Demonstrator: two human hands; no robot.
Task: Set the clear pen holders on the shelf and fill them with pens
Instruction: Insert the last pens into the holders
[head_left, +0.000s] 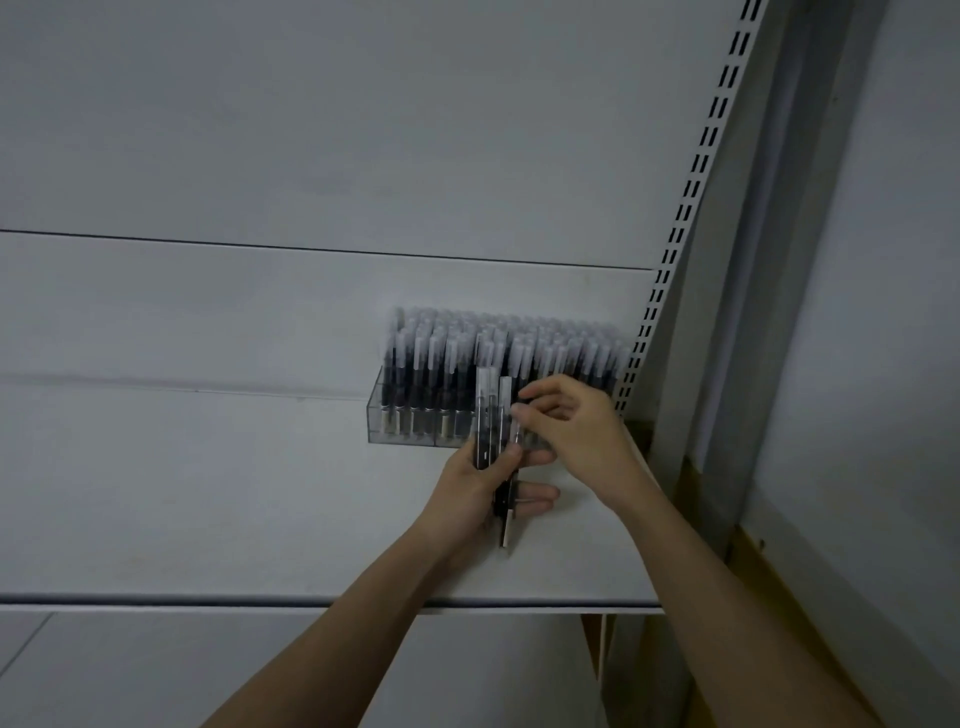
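the pens (496, 447) were bunched in the left hand (480, 488) just before the full clear holders (402, 421) on the shelf (208, 493), so the right hand (576, 431) fingers pinched one out.

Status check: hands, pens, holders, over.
Left hand grips spare pens. Right hand pinches one pen. Holders on shelf, nearly full.

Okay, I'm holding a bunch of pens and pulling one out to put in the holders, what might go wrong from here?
1. The left hand grips the bunch of pens loosely fanned, one hanging lower; pulling one out with the right hand could let another slip onto the shelf.
2. The pen holders look nearly full, so forcing a pen in might knock its neighbours askew.
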